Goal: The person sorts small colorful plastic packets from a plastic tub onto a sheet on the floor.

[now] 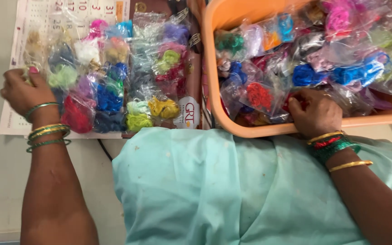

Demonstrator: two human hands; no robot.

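Observation:
Many small clear bags of coloured thread lie spread over a paper calendar on the table. My left hand rests at the left edge of this spread, fingers curled on a pale bag there. An orange plastic tub at the right holds several more thread bags. My right hand reaches over the tub's near rim, its fingers pinched on a clear bag with red thread beside it. Both wrists wear gold and green bangles.
My light green garment fills the lower middle of the view. A dark cable runs along the pale table below the calendar. A brown packet with a white label lies between the spread bags and the tub.

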